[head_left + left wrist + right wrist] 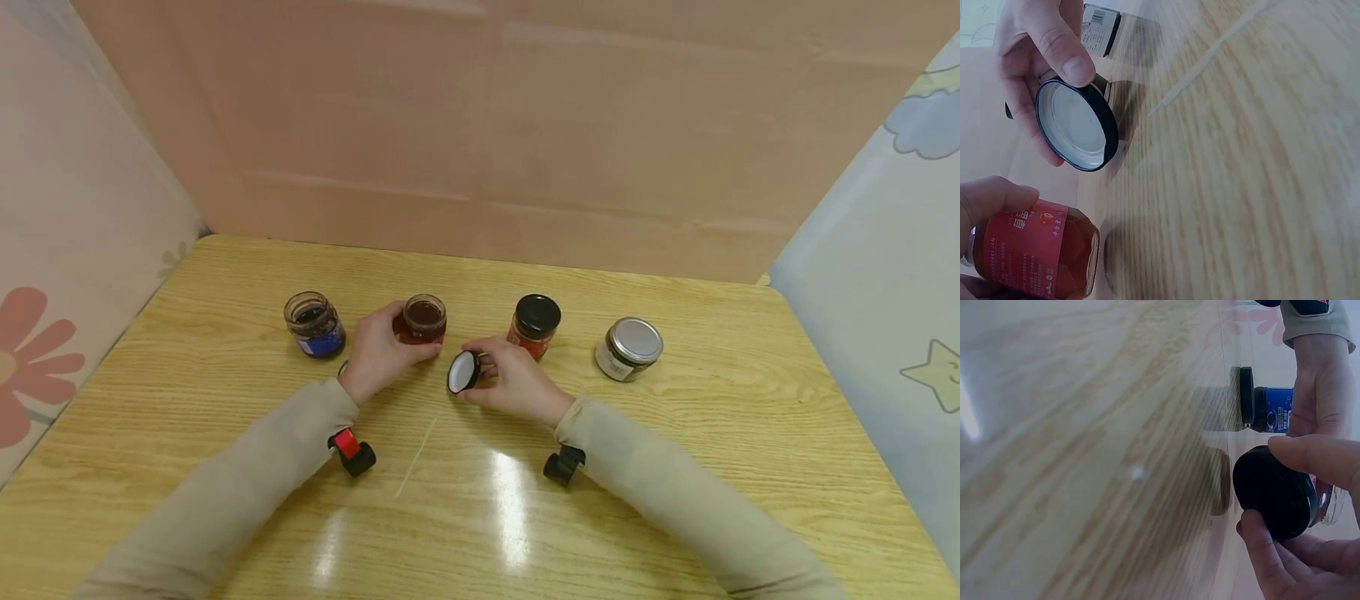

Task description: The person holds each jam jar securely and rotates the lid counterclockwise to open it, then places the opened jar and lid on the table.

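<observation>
My left hand (380, 354) grips a glass jar (424, 318) of dark red jam, with thumb and fingers on either side. The jar has no lid on, and in the left wrist view its red label (1025, 247) shows. To its right, my right hand (517, 382) pinches a black jar lid (462, 372) by its rim, clear of the jar. The lid's white inside faces the left hand; its black top (1274, 492) fills the right wrist view's grip.
An open jar with a blue label (321, 333) stands left, with another black lid (1246, 397) near it, mostly hidden by my left hand in the head view. Beyond my right hand stand a black-lidded jar (537, 321) and a silver-lidded jar (632, 348) on the wooden table (750, 433).
</observation>
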{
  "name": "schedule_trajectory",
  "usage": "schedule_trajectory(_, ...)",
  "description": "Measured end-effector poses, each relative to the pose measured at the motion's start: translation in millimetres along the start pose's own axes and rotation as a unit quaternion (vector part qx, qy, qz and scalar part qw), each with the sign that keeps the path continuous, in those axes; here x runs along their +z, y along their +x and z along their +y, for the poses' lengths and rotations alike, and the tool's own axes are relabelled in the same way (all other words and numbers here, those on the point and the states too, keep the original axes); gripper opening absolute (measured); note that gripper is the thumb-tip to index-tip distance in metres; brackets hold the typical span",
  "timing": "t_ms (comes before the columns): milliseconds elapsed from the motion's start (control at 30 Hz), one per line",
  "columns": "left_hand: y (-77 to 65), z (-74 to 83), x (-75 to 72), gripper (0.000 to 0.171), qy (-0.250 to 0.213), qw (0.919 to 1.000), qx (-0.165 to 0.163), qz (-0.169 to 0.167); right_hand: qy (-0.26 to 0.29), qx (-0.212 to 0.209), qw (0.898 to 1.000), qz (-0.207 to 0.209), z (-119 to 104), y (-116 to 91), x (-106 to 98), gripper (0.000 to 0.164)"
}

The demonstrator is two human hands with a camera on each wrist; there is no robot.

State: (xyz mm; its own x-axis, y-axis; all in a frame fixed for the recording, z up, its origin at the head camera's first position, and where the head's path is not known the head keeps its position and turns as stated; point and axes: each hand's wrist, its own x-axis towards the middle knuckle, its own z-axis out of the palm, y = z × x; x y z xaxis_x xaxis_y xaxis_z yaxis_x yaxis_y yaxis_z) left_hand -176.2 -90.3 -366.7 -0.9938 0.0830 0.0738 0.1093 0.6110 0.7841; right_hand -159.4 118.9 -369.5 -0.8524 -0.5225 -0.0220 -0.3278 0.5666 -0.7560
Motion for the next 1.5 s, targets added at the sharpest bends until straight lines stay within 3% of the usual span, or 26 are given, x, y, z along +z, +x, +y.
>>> schedule_trajectory(500, 4.1, -4.2, 2.4, 0.063, -0.001, 0.9999, -0.006, 0.011, -0.012, -0.012, 1.000, -0.013, 0.0, 4.3, 3.2, 0.061)
schedule_trajectory(767, 7.7, -7.2, -0.7, 0.059, -0.002, 1.0000, -0.009, -0.003, -0.019, -0.013, 1.000, -0.013, -2.5, 4.5, 4.2, 0.060)
schedule_trajectory(1133, 8.8, -11.2, -2.4, 0.057, -0.002, 1.0000, 0.004, -0.001, -0.071, -0.008, 0.997, -0.003, -6.0, 6.5, 4.7, 0.060)
schedule_trajectory(1500, 7.2, -14.0, 3.0, 0.061, 0.009, 0.9999, 0.011, 0.006, -0.126, -0.004, 0.992, -0.021, -7.7, 6.8, 1.4, 0.057)
